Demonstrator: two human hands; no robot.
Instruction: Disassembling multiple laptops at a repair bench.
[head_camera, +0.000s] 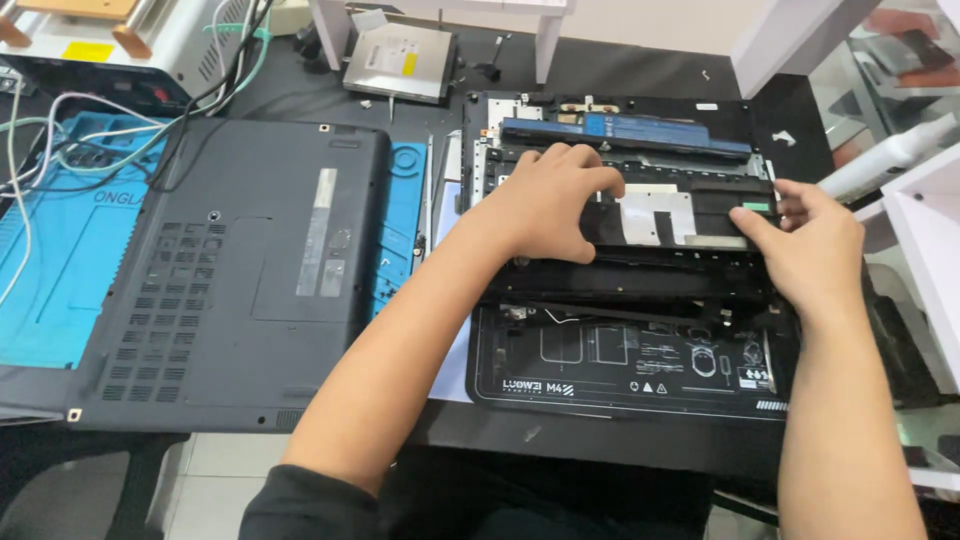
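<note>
A black laptop part with silver shielding (655, 215), the inner frame of an opened laptop, lies on a black work mat (620, 375). My left hand (548, 200) rests on its left side, fingers curled over the upper edge and pressing on it. My right hand (810, 245) grips its right edge near a small green component (757, 207), thumb on top. Behind it lies a long blue-and-black battery (625, 131).
A closed dark laptop (235, 280) lies bottom-up on a blue mat (55, 260) at the left. A silver optical drive (398, 60) sits at the back. Cables (120, 130) trail over the left side. White shelf legs (545, 45) stand behind; a white bottle (885, 160) lies right.
</note>
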